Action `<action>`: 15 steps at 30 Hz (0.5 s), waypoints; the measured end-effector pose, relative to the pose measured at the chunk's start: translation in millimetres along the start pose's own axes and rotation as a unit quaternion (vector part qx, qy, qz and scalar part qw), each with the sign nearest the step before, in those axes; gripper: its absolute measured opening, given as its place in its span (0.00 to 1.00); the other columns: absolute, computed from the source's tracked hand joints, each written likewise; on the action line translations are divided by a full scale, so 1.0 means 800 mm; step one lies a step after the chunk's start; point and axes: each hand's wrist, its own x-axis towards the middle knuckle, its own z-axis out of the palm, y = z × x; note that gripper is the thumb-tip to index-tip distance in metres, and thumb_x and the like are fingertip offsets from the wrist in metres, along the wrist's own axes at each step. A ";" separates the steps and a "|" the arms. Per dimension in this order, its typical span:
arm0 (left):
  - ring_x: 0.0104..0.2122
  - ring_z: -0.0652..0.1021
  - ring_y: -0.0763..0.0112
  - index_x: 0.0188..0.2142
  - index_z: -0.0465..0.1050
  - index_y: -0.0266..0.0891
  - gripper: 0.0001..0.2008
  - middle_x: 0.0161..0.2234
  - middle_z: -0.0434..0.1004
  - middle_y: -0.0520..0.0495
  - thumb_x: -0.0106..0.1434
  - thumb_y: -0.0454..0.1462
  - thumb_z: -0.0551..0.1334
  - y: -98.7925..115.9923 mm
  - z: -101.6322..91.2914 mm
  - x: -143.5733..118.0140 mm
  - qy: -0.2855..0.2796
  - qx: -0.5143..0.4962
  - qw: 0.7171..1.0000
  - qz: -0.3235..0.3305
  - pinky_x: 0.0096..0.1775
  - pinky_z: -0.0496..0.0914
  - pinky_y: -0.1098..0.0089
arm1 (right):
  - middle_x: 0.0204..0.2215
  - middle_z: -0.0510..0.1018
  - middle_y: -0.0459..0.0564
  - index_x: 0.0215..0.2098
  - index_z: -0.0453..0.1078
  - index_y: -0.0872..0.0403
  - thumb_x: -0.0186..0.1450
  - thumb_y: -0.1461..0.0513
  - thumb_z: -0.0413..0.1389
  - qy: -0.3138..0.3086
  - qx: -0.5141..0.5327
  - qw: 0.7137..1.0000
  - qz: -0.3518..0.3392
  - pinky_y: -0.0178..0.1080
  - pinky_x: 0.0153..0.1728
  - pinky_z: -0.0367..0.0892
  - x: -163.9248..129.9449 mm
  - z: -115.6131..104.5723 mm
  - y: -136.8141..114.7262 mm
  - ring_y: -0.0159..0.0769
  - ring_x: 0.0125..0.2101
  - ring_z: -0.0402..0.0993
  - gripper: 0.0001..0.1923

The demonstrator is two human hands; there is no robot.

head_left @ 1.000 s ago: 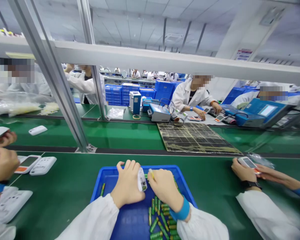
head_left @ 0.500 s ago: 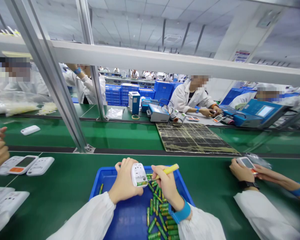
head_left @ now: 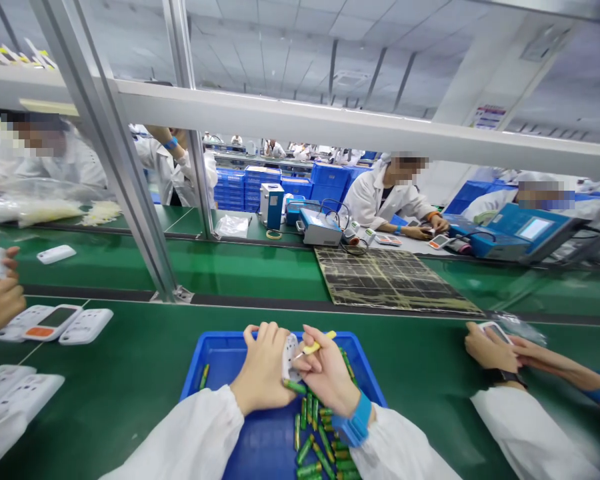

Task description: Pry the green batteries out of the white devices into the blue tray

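My left hand [head_left: 265,367] is closed around a white plastic device [head_left: 289,357], its back tilted toward my right hand. At the device's lower edge a green battery [head_left: 295,386] sticks out at a slant; whether it is still seated cannot be made out. My right hand [head_left: 330,373] pinches a slim yellow-handled screwdriver [head_left: 320,343], whose thin metal shaft points at the device's back. Both hands are above a blue tray [head_left: 260,440], where many loose green batteries [head_left: 310,410] lie, mostly on the right side.
Several white devices [head_left: 55,322] lie on the green bench at left, near a co-worker's hands [head_left: 0,293]. On the right, another person's hands [head_left: 493,347] hold a device. A metal post [head_left: 125,160] and a dark patterned board [head_left: 395,277] stand beyond the tray.
My right hand has moved closer to the device, its fingers now near the back. The device has turned more edge-on, and the battery now juts out at its lower edge.
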 end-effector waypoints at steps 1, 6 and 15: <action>0.42 0.66 0.53 0.41 0.63 0.42 0.27 0.39 0.66 0.43 0.37 0.37 0.63 0.000 0.002 -0.001 -0.016 0.014 1.000 0.008 0.47 0.52 0.52 | 0.07 0.54 0.35 0.16 0.58 0.54 0.59 0.61 0.57 -0.007 0.006 1.000 0.001 0.28 0.13 0.47 0.000 -0.001 -0.001 0.20 0.09 0.40 0.17; 0.45 0.67 0.52 0.45 0.62 0.43 0.31 0.44 0.70 0.43 0.37 0.34 0.62 -0.012 -0.006 0.002 0.000 0.039 0.999 -0.005 0.50 0.49 0.48 | 0.05 0.52 0.36 0.16 0.59 0.54 0.64 0.62 0.52 0.012 0.040 0.999 -0.001 0.27 0.14 0.49 0.008 -0.015 -0.015 0.22 0.09 0.43 0.18; 0.53 0.67 0.52 0.53 0.62 0.43 0.36 0.51 0.68 0.44 0.44 0.46 0.68 -0.154 -0.096 -0.022 0.178 -0.038 0.949 -0.259 0.55 0.56 0.53 | 0.04 0.51 0.36 0.16 0.58 0.53 0.65 0.62 0.50 0.045 0.039 0.998 0.020 0.26 0.13 0.48 0.026 -0.028 -0.007 0.22 0.08 0.42 0.19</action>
